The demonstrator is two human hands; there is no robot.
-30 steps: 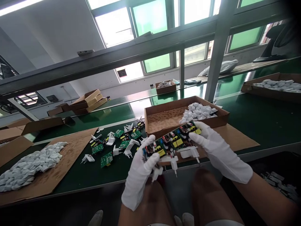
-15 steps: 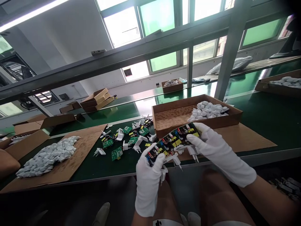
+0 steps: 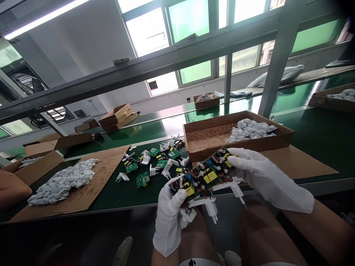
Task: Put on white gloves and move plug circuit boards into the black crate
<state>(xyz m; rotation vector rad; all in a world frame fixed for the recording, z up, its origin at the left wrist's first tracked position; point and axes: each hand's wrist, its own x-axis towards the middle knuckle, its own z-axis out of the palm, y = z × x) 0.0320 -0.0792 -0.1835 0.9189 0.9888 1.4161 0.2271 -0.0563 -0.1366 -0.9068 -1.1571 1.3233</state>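
Observation:
Between my two white-gloved hands, a row of circuit boards (image 3: 208, 176) is held up over the table's front edge. Yellow transformers and other small parts face me. My left hand (image 3: 169, 210) is closed on the row's left end, thumb in front. At the other end my right hand (image 3: 246, 166) grips the boards, its thumb along the front. White plug housings (image 3: 212, 208) with metal pins hang below the boards on wires. The gloved fingers behind the boards are hidden.
Loose circuit boards (image 3: 142, 179) and white plug pieces lie on the green table to the left. Behind stands a cardboard tray (image 3: 205, 136) with white pieces at its right. More white pieces (image 3: 63, 183) sit on cardboard at far left. Another person's arm (image 3: 13, 190) shows there.
The row of boards has come nearer and tilted, so its parts show larger. My hands have spread slightly apart, and the hanging plugs have swung lower. The view has shifted a little.

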